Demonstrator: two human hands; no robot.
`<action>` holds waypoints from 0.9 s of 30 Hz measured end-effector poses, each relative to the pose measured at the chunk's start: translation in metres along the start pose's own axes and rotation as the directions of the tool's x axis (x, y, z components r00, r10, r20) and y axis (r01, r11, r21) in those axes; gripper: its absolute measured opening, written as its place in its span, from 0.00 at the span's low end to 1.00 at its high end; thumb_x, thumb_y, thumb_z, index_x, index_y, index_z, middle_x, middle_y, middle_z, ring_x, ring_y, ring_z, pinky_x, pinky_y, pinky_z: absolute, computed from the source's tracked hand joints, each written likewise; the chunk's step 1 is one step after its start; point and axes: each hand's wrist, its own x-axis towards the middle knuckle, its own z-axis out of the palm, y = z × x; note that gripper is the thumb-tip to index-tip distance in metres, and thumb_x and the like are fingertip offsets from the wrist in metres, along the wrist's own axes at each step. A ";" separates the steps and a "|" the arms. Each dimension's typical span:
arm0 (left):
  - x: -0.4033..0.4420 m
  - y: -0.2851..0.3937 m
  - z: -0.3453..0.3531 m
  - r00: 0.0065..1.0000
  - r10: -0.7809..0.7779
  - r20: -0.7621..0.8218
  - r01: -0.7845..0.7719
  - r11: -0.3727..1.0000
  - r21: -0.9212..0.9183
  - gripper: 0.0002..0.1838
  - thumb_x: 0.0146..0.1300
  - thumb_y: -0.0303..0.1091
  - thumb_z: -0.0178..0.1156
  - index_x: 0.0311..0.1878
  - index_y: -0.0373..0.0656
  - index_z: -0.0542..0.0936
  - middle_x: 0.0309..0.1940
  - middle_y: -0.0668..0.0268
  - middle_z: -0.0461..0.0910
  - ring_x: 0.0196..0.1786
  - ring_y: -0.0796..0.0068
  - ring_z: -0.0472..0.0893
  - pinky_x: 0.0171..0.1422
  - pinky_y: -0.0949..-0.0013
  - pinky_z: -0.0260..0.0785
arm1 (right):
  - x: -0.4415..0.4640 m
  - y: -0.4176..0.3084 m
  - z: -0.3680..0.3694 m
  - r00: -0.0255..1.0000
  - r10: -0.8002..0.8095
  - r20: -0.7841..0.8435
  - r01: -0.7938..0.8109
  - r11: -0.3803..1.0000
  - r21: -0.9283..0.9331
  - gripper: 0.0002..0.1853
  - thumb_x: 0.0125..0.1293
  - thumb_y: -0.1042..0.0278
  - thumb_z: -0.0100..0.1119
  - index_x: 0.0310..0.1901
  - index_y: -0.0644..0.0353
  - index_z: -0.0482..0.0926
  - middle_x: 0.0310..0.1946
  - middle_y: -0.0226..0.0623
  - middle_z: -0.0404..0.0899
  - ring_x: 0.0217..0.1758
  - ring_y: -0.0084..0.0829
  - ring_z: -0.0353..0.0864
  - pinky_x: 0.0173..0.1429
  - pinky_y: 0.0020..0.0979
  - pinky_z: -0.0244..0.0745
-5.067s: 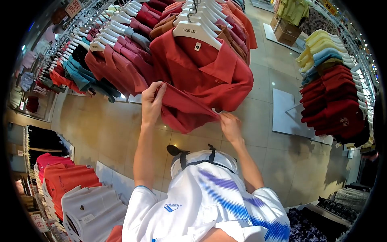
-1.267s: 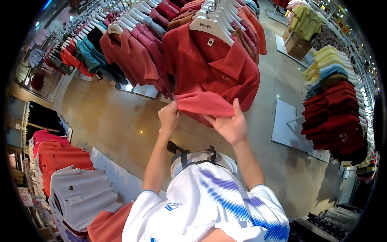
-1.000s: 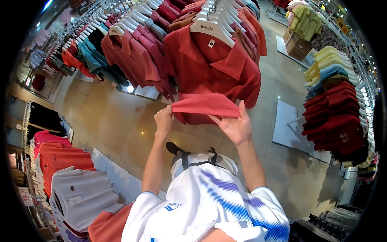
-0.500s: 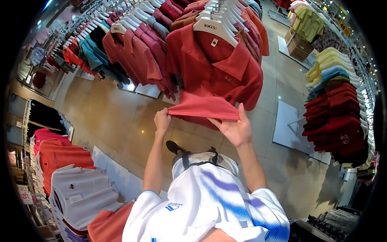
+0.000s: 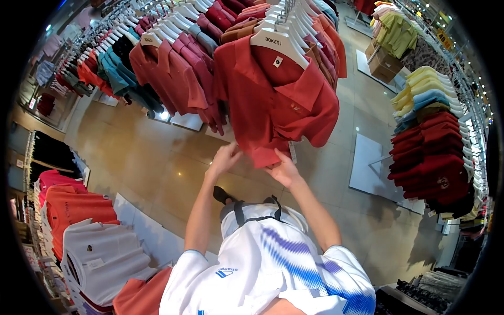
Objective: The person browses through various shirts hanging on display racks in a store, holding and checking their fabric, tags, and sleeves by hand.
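A red polo shirt (image 5: 252, 100) hangs in front of me on a white hanger (image 5: 278, 46) lettered "BOKESI". My right hand (image 5: 285, 170) pinches its lower hem between thumb and fingers. At the left edge of that hem is my left hand (image 5: 224, 160), fingers bent toward the cloth and slightly blurred; whether they grip it I cannot tell. The hem droops in loose folds between both hands. A white paper tag (image 5: 292, 152) dangles behind the shirt, just above my right hand.
Pink polo shirts (image 5: 168, 79) hang close on the left along the same rail. A rack of dark red shirts (image 5: 430, 157) stands at the right. White shirts (image 5: 102, 257) and orange shirts (image 5: 79, 205) hang at my lower left. White base plates (image 5: 367, 163) lie on the tiled floor.
The hem was stretched wide between both hands and is now slack. My right hand has moved left and my left hand slightly right, bringing them closer together. The paper tag has come into view.
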 end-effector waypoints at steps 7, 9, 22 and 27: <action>0.103 0.125 -0.035 0.851 0.291 -0.438 -0.349 0.935 -0.057 0.17 0.58 0.34 0.65 0.43 0.35 0.70 0.31 0.53 0.73 0.31 0.54 0.76 0.35 0.58 0.68 | 0.046 0.027 -0.052 0.991 0.014 -0.133 -0.015 1.000 -0.002 0.25 0.68 0.57 0.53 0.64 0.53 0.63 0.62 0.31 0.69 0.67 0.31 0.65 0.73 0.40 0.53; 0.134 0.147 -0.040 0.658 0.484 -0.577 -0.449 0.867 0.216 0.22 0.56 0.35 0.67 0.48 0.35 0.68 0.42 0.51 0.72 0.36 0.49 0.77 0.38 0.55 0.70 | 0.053 0.033 -0.062 0.985 -0.018 -0.173 0.016 1.000 -0.014 0.26 0.68 0.56 0.53 0.64 0.54 0.63 0.62 0.32 0.69 0.67 0.31 0.65 0.73 0.38 0.53; 0.203 0.150 -0.051 0.603 0.613 -0.511 -0.723 0.691 -0.025 0.04 0.64 0.25 0.56 0.40 0.36 0.73 0.30 0.58 0.75 0.28 0.59 0.77 0.32 0.64 0.68 | 0.057 0.029 -0.036 0.920 -0.118 -0.374 0.155 0.985 0.070 0.23 0.67 0.58 0.54 0.59 0.61 0.68 0.60 0.37 0.72 0.64 0.33 0.69 0.71 0.37 0.59; 0.196 0.151 -0.072 0.975 0.199 0.097 0.030 0.314 -0.949 0.06 0.69 0.30 0.55 0.41 0.37 0.71 0.31 0.65 0.73 0.27 0.80 0.67 0.33 0.75 0.61 | 0.075 0.022 -0.042 0.912 -0.147 -0.384 0.202 0.973 0.108 0.22 0.66 0.58 0.54 0.58 0.60 0.70 0.57 0.38 0.75 0.63 0.34 0.71 0.69 0.37 0.61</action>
